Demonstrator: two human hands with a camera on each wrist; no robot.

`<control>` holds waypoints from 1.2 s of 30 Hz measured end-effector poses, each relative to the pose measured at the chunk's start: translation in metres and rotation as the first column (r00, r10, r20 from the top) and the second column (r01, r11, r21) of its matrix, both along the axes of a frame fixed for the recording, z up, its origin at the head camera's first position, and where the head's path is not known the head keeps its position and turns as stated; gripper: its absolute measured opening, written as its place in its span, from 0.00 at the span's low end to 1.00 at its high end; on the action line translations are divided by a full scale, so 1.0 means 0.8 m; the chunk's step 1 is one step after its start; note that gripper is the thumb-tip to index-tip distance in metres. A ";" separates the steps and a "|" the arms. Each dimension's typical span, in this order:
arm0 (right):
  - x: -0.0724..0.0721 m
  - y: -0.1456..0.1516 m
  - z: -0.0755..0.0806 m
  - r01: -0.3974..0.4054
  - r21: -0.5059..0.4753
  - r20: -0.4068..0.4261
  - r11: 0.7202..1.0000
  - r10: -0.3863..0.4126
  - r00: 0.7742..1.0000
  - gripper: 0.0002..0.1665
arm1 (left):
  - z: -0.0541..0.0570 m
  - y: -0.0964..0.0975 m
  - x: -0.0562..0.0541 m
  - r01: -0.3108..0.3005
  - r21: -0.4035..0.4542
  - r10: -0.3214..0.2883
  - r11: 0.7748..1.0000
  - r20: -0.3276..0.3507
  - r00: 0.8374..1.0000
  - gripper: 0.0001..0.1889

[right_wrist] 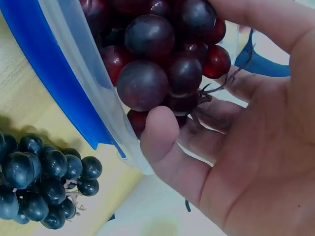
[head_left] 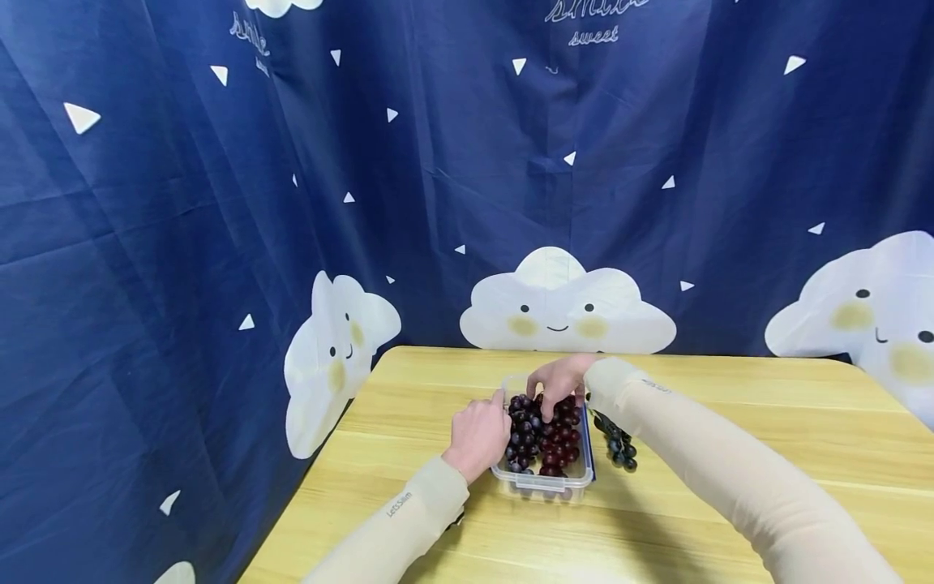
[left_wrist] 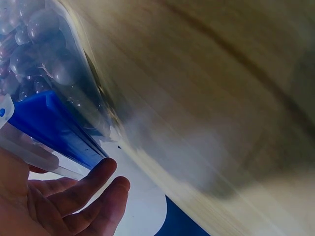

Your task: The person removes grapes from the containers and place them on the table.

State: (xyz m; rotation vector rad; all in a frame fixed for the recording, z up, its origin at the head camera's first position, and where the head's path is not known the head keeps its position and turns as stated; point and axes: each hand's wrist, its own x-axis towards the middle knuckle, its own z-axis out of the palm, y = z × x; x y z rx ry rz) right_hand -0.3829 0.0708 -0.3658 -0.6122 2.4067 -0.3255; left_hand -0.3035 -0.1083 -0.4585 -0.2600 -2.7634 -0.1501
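While the right hand [head_left: 560, 381] pinches red grapes [head_left: 560, 448] by dark grapes [head_left: 521, 442] in the box [head_left: 550, 483] mid-picture, grip of left hand [head_left: 477, 438] unclear, one bunch [head_left: 623, 450] at right is still out.

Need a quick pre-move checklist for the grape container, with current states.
1. Container uncovered on top: ok, no lid over the grapes.
2. Left hand at the container: ok, at its left side.
3. Right hand on the red grapes: ok, it holds them from above.
4. Dark grapes inside: ok, left of the red ones.
5. Every bunch inside: not ok, black grapes lie on the table, right of the container.
6. Gripped grapes bearing on the container floor: cannot tell, contact hidden.
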 end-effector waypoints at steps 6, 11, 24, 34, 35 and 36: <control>0.005 0.004 0.003 -0.030 -0.012 -0.043 0.999 0.029 0.999 0.25 | 0.000 0.001 -0.001 0.002 -0.001 -0.002 1.000 0.002 1.000 0.23; 0.006 0.008 0.004 -0.067 -0.031 -0.054 0.997 0.065 0.996 0.22 | -0.003 0.000 -0.001 -0.001 -0.006 0.001 1.000 0.013 1.000 0.23; 0.025 0.019 0.014 -0.159 -0.127 -0.065 0.979 0.151 0.986 0.10 | 0.003 -0.001 0.000 0.012 -0.013 -0.012 1.000 0.009 1.000 0.23; 0.040 0.030 0.024 -0.196 -0.190 -0.080 0.962 0.184 0.980 0.14 | 0.003 -0.001 0.001 0.024 -0.004 -0.024 1.000 0.002 1.000 0.21; 0.041 0.031 0.025 -0.197 -0.195 -0.084 0.961 0.184 0.979 0.15 | 0.003 -0.001 0.001 0.024 -0.001 -0.024 1.000 0.001 1.000 0.22; 0.042 0.032 0.025 -0.203 -0.198 -0.094 0.959 0.188 0.978 0.16 | 0.003 -0.001 0.002 0.024 0.003 -0.024 1.000 -0.001 1.000 0.22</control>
